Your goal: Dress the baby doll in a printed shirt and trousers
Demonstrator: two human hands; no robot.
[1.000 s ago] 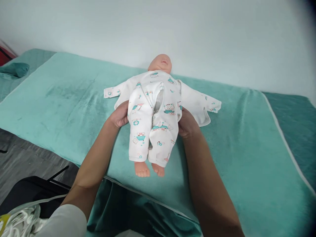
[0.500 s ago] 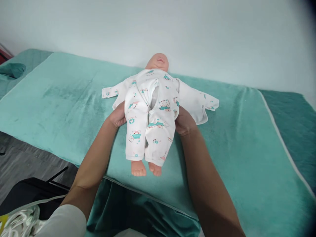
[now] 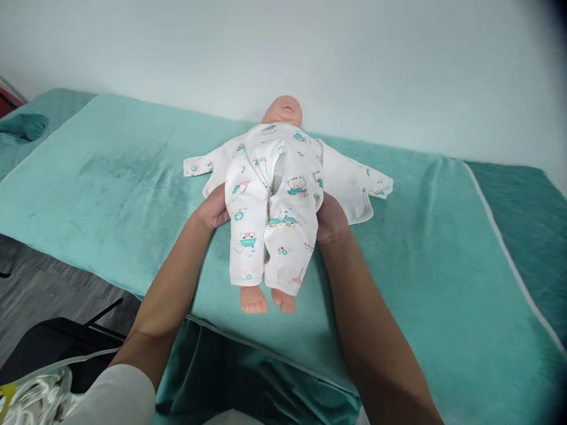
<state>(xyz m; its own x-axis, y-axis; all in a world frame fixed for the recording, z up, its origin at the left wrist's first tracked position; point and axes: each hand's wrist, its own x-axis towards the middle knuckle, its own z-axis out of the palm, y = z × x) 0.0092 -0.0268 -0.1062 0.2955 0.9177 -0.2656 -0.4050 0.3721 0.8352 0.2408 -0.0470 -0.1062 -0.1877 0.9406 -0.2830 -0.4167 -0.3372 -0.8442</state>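
Note:
A baby doll [image 3: 283, 111] lies on its back, head toward the wall, bare feet toward me. It wears white printed trousers [image 3: 248, 227] and a white long-sleeved jacket [image 3: 343, 177], whose sleeves spread to both sides. At the left hip, my left hand [image 3: 215, 208] is wrapped round the doll's side, its fingers tucked underneath. My right hand [image 3: 331, 218] grips the opposite hip the same way, beside the jacket's lower edge. Both sets of fingertips are hidden behind the doll and trousers. A gap shows in the trousers' crotch.
The doll rests on a green padded bed [image 3: 133, 177] against a white wall [image 3: 221, 47]. Below the near left edge are a black object [image 3: 48, 348] and a clear bag of white cords [image 3: 39, 395]. Dark green cloth [image 3: 252, 378] hangs at the front.
The doll's legs and feet have shifted slightly right and a little away from me. My left hand has shifted slightly right too; both hands stay at the hips.

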